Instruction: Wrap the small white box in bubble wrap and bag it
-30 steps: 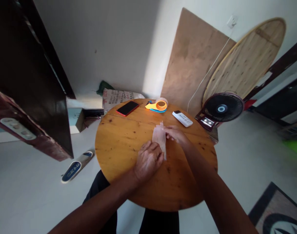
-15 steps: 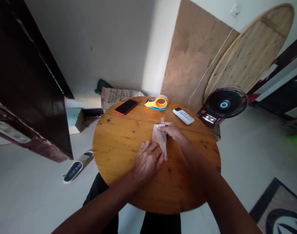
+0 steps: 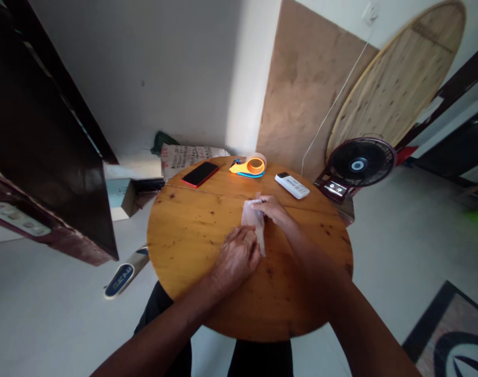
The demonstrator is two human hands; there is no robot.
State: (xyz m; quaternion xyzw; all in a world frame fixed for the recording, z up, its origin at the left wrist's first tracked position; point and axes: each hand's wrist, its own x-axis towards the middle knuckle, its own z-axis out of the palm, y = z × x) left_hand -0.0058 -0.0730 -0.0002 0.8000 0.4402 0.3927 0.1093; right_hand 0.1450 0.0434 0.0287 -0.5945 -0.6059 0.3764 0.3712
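A small whitish, see-through plastic wrap (image 3: 253, 215) lies on the round wooden table (image 3: 184, 235) between my hands. My right hand (image 3: 273, 208) pinches its far end, thumb on top, where a short clear strip like tape sticks out. My left hand (image 3: 239, 252) rests over the near left part of the wrap, fingers bent and pressed together on it. What lies under the left fingers is hidden. Beyond the hands sits an orange and blue tape dispenser (image 3: 246, 167) with a roll of tape.
A red-edged phone (image 3: 200, 174) lies at the far left of the table, a white labelled device (image 3: 292, 186) at the far right. A dark fan (image 3: 356, 165) stands off the table's right side. A slipper (image 3: 121, 280) lies on the floor at left.
My left fingers have shifted slightly up along the wrap. The right hand keeps its pinch and now covers more of the clear strip. The whole view has moved a little.
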